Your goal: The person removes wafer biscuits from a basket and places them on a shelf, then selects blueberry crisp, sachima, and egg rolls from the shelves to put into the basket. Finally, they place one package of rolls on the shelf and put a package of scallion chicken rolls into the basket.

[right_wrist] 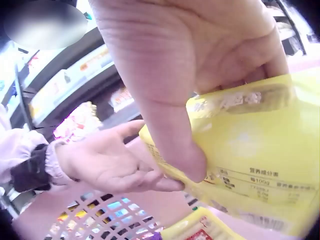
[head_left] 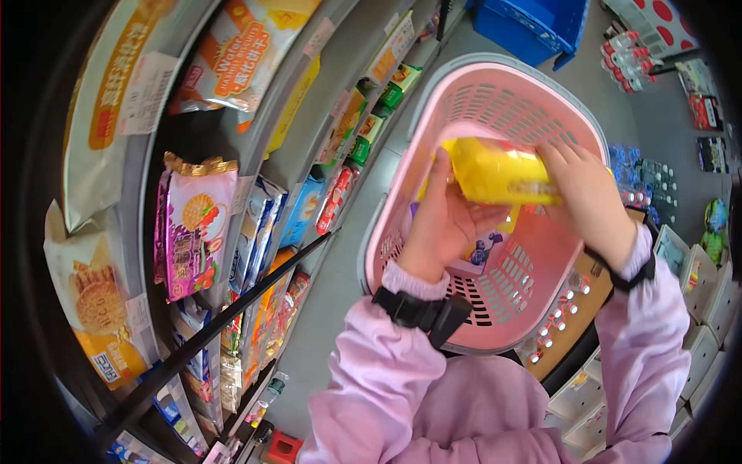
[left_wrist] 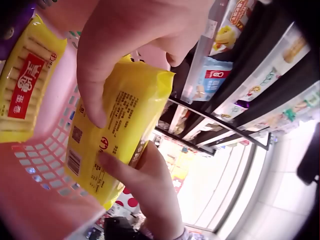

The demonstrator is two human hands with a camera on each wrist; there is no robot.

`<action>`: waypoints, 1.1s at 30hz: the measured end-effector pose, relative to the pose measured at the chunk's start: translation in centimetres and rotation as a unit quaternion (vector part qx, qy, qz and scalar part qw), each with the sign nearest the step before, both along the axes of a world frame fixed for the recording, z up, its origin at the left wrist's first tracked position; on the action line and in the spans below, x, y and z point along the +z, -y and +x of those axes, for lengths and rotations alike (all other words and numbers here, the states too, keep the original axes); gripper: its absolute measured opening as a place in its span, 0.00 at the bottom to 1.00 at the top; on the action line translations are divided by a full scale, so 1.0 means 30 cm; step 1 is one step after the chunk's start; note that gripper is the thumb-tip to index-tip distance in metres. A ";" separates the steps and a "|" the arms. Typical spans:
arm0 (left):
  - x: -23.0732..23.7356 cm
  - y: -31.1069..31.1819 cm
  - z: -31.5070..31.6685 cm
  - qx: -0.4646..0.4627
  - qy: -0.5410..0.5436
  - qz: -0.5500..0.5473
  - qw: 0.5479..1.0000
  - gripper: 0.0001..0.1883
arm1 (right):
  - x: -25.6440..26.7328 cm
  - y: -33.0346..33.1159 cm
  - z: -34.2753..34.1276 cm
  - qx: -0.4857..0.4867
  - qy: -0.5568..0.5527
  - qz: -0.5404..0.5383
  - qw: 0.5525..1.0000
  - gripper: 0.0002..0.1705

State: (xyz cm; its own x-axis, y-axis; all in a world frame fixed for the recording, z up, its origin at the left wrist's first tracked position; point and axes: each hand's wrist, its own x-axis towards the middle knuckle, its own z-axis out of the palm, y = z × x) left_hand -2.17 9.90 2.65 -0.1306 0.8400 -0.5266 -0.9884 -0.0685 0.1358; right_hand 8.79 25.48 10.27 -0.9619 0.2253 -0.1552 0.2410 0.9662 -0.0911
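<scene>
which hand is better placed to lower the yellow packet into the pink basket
Probably right: the right hand grips the yellow packet, thumb on one face, over the pink basket. The left hand is open, palm showing, near one end.

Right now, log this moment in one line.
right hand: grips yellow packet | left hand: open, near packet | packet: over pink basket

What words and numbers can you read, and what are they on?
"Wafer": orange-and-white bag.
"威化饼干": same bag.
"营养成分表": held yellow packet.
"每100g": same packet.
Not clear enough to be sure: red label on the second yellow packet, inside the pink basket.
Too small or blurred: remaining print, including shelf tags.
</scene>
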 end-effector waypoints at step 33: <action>-0.189 0.458 -0.459 0.250 -0.289 -0.153 0.911 0.20 | -0.241 0.027 -0.745 -0.199 0.019 -0.601 0.774 0.24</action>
State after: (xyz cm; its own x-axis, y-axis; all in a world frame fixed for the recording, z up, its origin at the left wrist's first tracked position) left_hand -15.95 -3.83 -3.03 -0.7867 0.4246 -0.4481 -0.6013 -0.3631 0.7117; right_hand -13.56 24.68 3.03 -0.8436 0.1732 -0.5083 0.5213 0.0371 -0.8525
